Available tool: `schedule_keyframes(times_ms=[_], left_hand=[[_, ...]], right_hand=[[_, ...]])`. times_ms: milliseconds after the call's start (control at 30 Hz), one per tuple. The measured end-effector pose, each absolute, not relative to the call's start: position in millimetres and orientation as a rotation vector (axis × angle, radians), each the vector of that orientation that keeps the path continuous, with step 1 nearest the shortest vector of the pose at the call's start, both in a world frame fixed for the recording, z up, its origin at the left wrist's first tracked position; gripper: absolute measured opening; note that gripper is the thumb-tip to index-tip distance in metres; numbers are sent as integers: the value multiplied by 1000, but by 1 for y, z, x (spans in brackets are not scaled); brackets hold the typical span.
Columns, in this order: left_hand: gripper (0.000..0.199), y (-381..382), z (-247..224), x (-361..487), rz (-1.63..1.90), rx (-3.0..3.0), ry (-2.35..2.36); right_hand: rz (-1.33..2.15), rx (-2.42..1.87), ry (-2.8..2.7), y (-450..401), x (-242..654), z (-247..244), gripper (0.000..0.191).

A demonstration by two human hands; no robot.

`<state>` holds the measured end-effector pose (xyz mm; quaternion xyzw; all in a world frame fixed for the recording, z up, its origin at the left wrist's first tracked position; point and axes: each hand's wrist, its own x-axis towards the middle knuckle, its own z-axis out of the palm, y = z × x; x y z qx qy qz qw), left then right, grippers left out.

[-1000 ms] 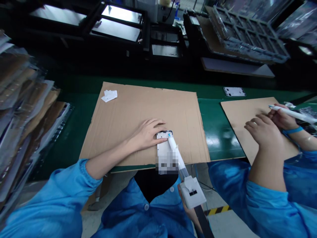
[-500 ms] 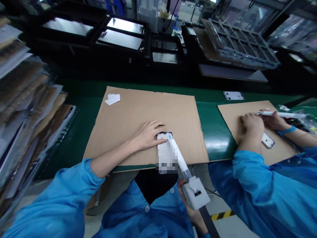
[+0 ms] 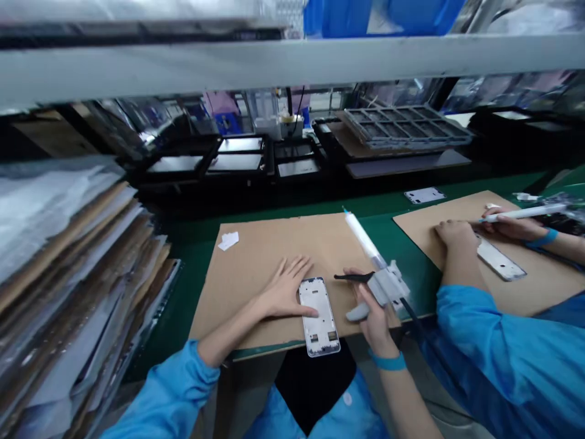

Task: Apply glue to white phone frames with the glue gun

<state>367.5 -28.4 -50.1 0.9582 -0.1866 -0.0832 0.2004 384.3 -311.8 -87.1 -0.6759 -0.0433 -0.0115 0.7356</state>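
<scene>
A white phone frame (image 3: 320, 332) with a dark top edge lies on the cardboard sheet (image 3: 256, 268), its lower end jutting past the front edge. My left hand (image 3: 287, 291) rests flat with fingers spread at the frame's left side, the thumb lying across its face. To the right, my right hand (image 3: 375, 320) grips a glue dispensing gun (image 3: 386, 283) by its handle. The gun's long white syringe points up and away, its bluish tip raised clear of the frame. A black lever sticks out to the left of the gun.
Stacked cardboard and plastic sheets (image 3: 86, 305) rise at the left. White paper scraps (image 3: 229, 240) lie on the cardboard's far left. At right, a co-worker's hands (image 3: 457, 235) work over another phone frame (image 3: 500, 259). Black trays (image 3: 237, 155) and a grey compartment tray (image 3: 406, 125) stand behind, below a shelf (image 3: 292, 64).
My right hand has lifted the glue gun up and away from the phone frame, swinging its tip to point forward. My left fingers have spread and lie flatter. The view has tilted upward.
</scene>
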Motion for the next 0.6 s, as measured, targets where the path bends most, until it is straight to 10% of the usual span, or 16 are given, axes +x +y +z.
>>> schedule_keyframes(times_ms=[133, 333, 600], left_hand=[[142, -10, -48, 384, -285, 2723, -446], [72, 14, -25, 442, 449, 2862, 161], [62, -2, -42, 377, 103, 2917, -158]], right_hand=[[71, -1192, 22, -298, 401, -90, 28], [58, -1098, 63, -305, 403, -92, 22], [35, -1171, 20, -307, 401, -100, 23]])
